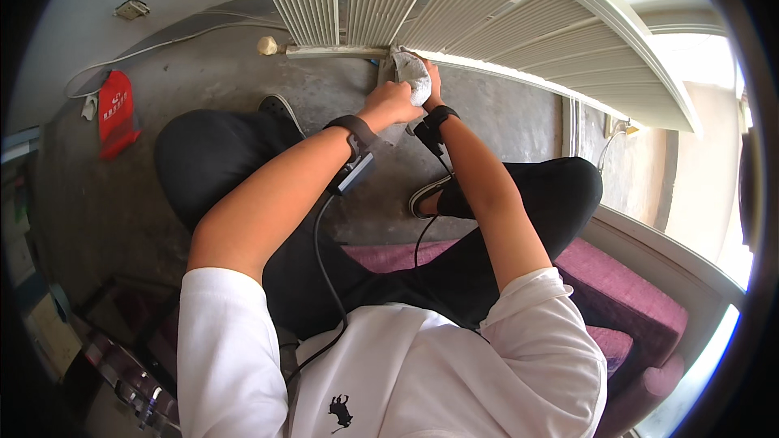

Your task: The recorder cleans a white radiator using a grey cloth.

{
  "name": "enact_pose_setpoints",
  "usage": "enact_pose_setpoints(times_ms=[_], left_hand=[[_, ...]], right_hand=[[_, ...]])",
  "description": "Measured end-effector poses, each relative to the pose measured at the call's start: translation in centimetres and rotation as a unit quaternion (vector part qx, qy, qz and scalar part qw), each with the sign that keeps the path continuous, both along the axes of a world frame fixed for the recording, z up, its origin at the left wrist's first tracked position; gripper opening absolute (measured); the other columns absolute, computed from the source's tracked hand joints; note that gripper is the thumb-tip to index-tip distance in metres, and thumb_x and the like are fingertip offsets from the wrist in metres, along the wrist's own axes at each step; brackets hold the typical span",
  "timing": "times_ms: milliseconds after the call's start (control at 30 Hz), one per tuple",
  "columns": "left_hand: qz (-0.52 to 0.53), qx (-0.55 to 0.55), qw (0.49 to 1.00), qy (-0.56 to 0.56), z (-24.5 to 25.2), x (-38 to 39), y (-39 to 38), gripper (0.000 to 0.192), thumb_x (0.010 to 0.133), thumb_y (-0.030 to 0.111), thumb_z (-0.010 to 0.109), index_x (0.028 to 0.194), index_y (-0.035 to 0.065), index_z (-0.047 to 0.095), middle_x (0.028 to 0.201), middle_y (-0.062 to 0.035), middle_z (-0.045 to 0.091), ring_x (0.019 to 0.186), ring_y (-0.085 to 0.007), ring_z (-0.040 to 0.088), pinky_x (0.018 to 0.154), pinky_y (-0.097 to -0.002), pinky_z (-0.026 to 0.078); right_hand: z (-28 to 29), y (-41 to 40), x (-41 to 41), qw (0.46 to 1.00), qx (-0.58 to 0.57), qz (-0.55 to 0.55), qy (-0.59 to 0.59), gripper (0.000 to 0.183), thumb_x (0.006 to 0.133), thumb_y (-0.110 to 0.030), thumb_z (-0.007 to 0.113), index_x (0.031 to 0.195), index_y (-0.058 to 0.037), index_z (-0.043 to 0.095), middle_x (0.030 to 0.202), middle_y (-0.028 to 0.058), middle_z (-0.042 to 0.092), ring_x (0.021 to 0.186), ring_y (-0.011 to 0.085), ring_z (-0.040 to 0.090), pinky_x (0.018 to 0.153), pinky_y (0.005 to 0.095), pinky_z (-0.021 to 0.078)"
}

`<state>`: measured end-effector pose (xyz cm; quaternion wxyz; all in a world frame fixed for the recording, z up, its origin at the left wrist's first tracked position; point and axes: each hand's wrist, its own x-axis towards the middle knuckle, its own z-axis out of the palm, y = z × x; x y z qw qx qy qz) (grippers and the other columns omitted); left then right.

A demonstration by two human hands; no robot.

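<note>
A crumpled grey-white cloth (414,76) is bunched between my two hands, close to the bottom rail (331,52) of a cream slatted panel (481,6). My left hand (392,102) is curled in a fist at the cloth's near left side. On its other side, my right hand (433,82) grips the cloth, with most of its fingers hidden behind it. A loose greyish part of the cloth seems to hang below the left hand against the floor. Dark straps with small devices and cables circle both wrists.
A faceted cream knob (266,45) sits at the rail's left end. A red bag (117,115) bearing writing lies on the concrete floor (213,73). One white cable (182,36) runs along the wall below a socket (131,9). Beneath and beside me is a purple sofa (627,286).
</note>
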<state>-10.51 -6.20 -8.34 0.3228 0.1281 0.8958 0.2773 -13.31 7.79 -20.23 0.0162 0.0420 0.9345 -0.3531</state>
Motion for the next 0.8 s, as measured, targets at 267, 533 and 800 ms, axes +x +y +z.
enact_pose_setpoints(times_ms=[267, 533, 800], left_hand=[[-0.089, 0.006, 0.996, -0.011, 0.2, 0.3, 0.7, 0.050, 0.067, 0.037, 0.065, 0.102, 0.0009, 0.063, 0.099, -0.0202, 0.065, 0.094, -0.0346, 0.063, 0.080, -0.0417, 0.050], [-0.070, 0.015, 0.997, 0.008, -0.5, 2.2, 0.3, 0.045, 0.069, 0.035, 0.067, 0.096, -0.0001, 0.064, 0.091, -0.0190, 0.066, 0.089, -0.0352, 0.063, 0.078, -0.0421, 0.050], [-0.062, -0.006, 0.997, -0.039, -0.7, 2.1, -0.1, 0.044, 0.068, 0.030, 0.066, 0.101, 0.0012, 0.064, 0.100, -0.0175, 0.066, 0.095, -0.0338, 0.063, 0.080, -0.0415, 0.051]], right_hand=[[-1.9, 4.0, 6.2, 0.975, -0.085, -0.206, -0.025, 0.031, 0.073, -0.024, 0.069, 0.097, -0.0045, 0.068, 0.089, 0.0235, 0.066, 0.086, 0.0383, 0.064, 0.074, 0.0420, 0.0509], [1.5, 0.1, 1.2, 0.996, 0.020, 0.052, -0.076, 0.065, 0.077, -0.019, 0.061, 0.138, -0.0144, 0.038, 0.098, 0.0184, 0.066, 0.089, 0.0412, 0.061, 0.075, 0.0428, 0.0493], [-6.0, -0.5, -0.5, 0.924, -0.380, 0.040, 0.032, 0.042, 0.088, -0.006, 0.054, 0.129, -0.0088, 0.047, 0.112, 0.0057, 0.061, 0.098, 0.0129, 0.056, 0.084, 0.0273, 0.0435]])
